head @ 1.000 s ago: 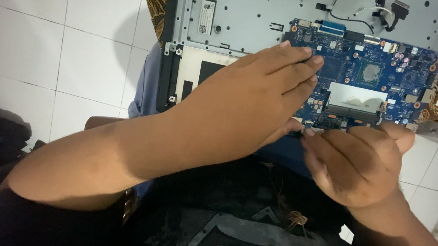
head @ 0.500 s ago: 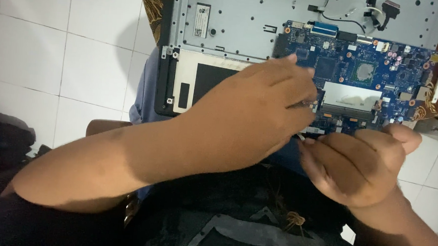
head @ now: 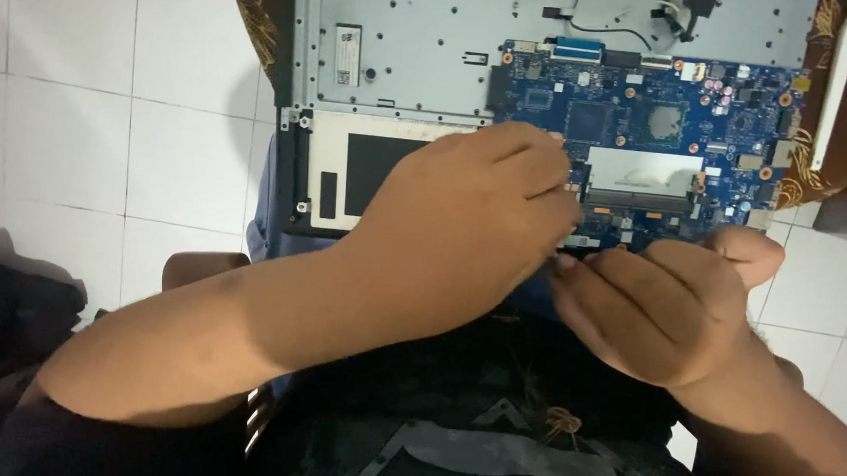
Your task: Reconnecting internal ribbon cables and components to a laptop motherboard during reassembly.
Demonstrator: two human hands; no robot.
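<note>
Two hands meet at the near edge of the blue circuit board (head: 680, 136) seated in the opened laptop chassis (head: 424, 45): my left hand (head: 462, 230) has its fingers curled, contents unseen; right hand (head: 662, 299) pinches something I cannot identify. I judge the board light, stiff, fragile; hold by edges.

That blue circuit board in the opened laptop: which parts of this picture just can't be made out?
Head view, the only one:
- Near edge of the blue circuit board: covered by the left hand and right hand.
- Whatever the fingertips pinch: too small and shadowed to tell.
- Laptop chassis: its far side is cut off by the top edge.
- Black cables: their ends run out of frame.
</note>
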